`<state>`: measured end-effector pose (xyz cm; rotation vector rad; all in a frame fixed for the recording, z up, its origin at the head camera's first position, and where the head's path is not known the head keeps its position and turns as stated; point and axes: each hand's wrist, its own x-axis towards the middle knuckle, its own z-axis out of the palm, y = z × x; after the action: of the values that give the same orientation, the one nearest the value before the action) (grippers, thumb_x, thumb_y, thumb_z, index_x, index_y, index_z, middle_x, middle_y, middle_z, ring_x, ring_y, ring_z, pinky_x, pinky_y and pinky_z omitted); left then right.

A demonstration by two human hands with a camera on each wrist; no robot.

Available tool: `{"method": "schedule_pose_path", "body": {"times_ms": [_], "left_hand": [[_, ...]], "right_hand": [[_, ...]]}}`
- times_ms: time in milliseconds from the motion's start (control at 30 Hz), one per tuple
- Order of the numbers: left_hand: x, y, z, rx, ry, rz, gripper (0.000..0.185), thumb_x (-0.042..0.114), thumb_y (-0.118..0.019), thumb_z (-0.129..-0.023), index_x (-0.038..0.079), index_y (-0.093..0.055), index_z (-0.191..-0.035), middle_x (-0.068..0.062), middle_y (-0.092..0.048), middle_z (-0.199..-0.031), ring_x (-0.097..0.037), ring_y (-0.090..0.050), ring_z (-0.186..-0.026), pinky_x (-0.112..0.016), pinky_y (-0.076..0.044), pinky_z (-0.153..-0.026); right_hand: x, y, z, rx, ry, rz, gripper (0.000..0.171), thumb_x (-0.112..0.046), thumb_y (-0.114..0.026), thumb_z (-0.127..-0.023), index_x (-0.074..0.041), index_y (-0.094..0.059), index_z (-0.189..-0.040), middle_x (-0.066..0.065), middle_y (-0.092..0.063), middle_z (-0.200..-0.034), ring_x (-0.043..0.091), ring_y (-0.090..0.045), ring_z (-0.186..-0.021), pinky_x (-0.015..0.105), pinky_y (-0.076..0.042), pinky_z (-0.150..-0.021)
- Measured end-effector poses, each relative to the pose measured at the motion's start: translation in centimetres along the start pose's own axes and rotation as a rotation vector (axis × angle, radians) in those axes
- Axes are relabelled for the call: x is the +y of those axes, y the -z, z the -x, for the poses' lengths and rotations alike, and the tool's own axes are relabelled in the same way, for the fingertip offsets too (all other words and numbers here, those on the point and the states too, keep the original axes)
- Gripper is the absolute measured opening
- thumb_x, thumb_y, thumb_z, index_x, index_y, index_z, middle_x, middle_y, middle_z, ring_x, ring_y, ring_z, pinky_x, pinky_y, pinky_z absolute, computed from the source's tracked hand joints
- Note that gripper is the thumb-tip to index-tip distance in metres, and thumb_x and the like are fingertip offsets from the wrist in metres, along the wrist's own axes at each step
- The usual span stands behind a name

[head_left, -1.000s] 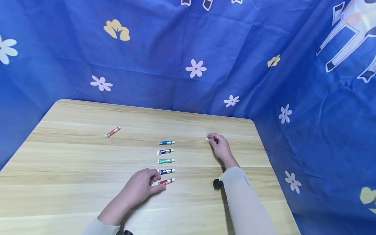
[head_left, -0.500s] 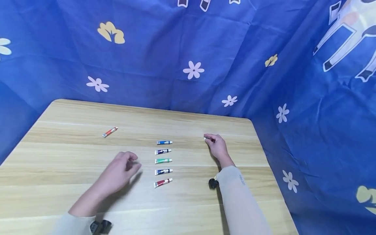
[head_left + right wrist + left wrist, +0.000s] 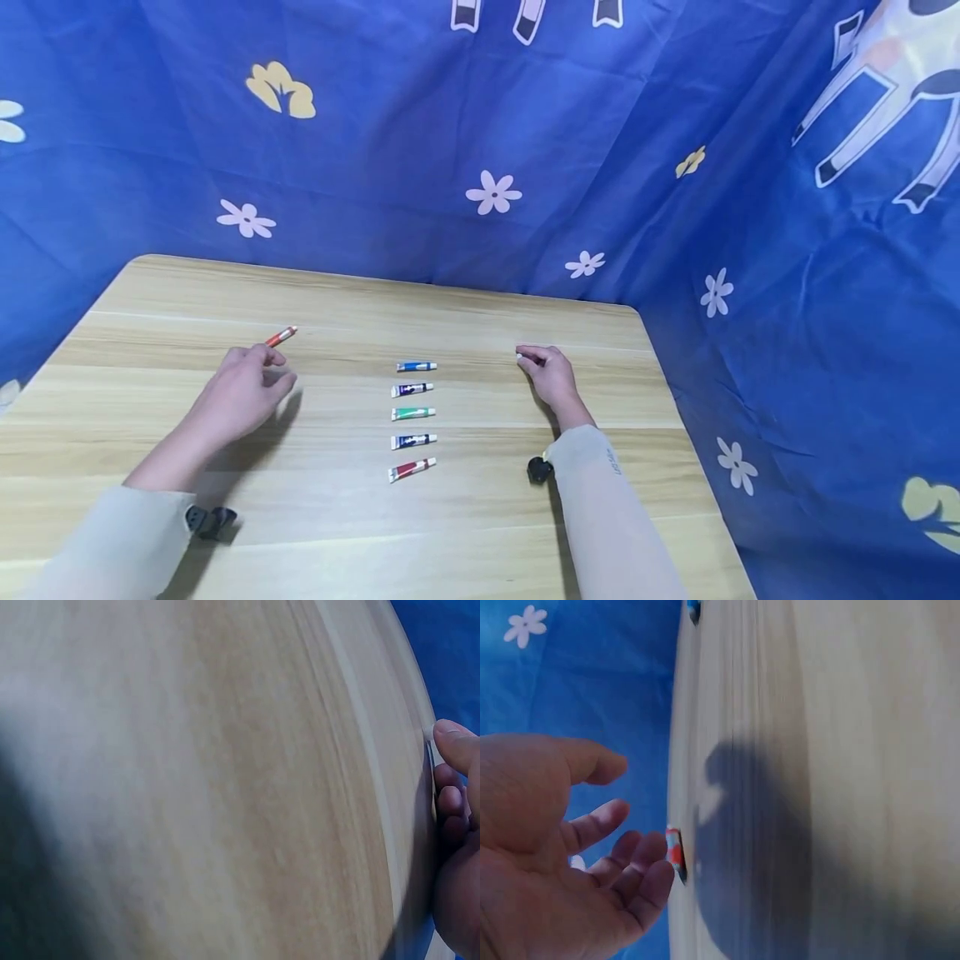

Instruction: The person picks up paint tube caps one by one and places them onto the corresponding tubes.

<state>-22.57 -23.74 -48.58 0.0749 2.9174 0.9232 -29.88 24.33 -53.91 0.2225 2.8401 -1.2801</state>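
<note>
My left hand (image 3: 243,387) hovers over the left part of the table, holding nothing, its fingers loosely bent and thumb apart. Just beyond its fingers lies an orange-red paint tube (image 3: 282,336), partly covered by the hand in the head view; the left wrist view shows the same tube (image 3: 676,851) past the fingertips. Over on the right, my right hand (image 3: 553,377) rests low at the table and pinches a small white-tipped thing (image 3: 518,357). Most of that thing is hidden by the fingers, and I cannot tell its kind.
Between the hands several paint tubes lie in a column: blue (image 3: 416,367), violet (image 3: 412,389), green (image 3: 412,413), dark blue (image 3: 413,442) and red (image 3: 412,470). A blue patterned cloth (image 3: 375,167) hangs behind the wooden table (image 3: 480,533) and along its right side.
My left hand has left the red tube at the column's near end and moved left and away from me to the orange-red tube. The right hand keeps its pinch in place.
</note>
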Motion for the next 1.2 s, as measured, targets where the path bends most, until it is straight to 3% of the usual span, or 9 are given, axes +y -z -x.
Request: {"method": "schedule_pose_path", "body": {"times_ms": [267,533,800,967,1200], "left_hand": [[-2.5,0.8,-2.6,0.078,0.051,-0.031,0.043,0.024,-0.062,-0.106,-0.012,-0.053,-0.128,-0.041,-0.049,-0.125,-0.054,-0.044,-0.118,-0.07,-0.046,-0.088],[-2.5,1.1,-2.7,0.076,0.107,-0.051,0.039,0.023,-0.058,-0.105,-0.009,-0.054,-0.126,-0.04,-0.049,-0.124,-0.053,-0.042,-0.117,-0.069,-0.045,-0.086],[-3.2,0.4,-3.5,0.085,0.183,-0.026,0.054,0.026,-0.048,-0.108,-0.014,-0.04,-0.144,-0.048,-0.038,-0.132,-0.057,-0.042,-0.115,-0.069,-0.046,-0.085],[-3.5,0.2,-4.1,0.06,0.165,-0.051,0.054,0.026,-0.043,-0.111,-0.016,-0.038,-0.144,-0.046,-0.041,-0.131,-0.058,-0.041,-0.119,-0.071,-0.045,-0.089],[-3.6,-0.2,-4.0,0.061,0.106,-0.109,0.031,0.016,-0.042,-0.112,-0.013,-0.048,-0.121,-0.042,-0.043,-0.118,-0.055,-0.04,-0.112,-0.064,-0.043,-0.082]], "right_hand": [[0.0,0.0,0.0,0.006,-0.003,0.004,0.021,-0.027,-0.073,-0.105,-0.023,-0.083,-0.124,0.007,-0.072,-0.119,0.027,-0.069,-0.113,0.046,-0.057,-0.104],[0.3,0.2,0.0,-0.008,-0.017,0.002,0.018,-0.027,-0.072,-0.106,-0.024,-0.084,-0.12,0.004,-0.071,-0.119,0.025,-0.068,-0.111,0.045,-0.057,-0.103],[0.7,0.8,0.0,0.016,-0.057,-0.183,0.017,-0.026,-0.076,-0.103,-0.021,-0.084,-0.117,0.004,-0.076,-0.122,0.021,-0.066,-0.11,0.034,-0.053,-0.093],[1.0,0.8,0.0,0.025,-0.06,-0.209,0.017,-0.028,-0.076,-0.103,-0.021,-0.084,-0.117,0.004,-0.077,-0.121,0.02,-0.066,-0.109,0.031,-0.052,-0.091],[1.3,0.8,0.3,0.03,-0.053,-0.22,0.017,-0.029,-0.075,-0.104,-0.021,-0.084,-0.116,0.003,-0.076,-0.118,0.018,-0.064,-0.104,0.029,-0.05,-0.087]]}}
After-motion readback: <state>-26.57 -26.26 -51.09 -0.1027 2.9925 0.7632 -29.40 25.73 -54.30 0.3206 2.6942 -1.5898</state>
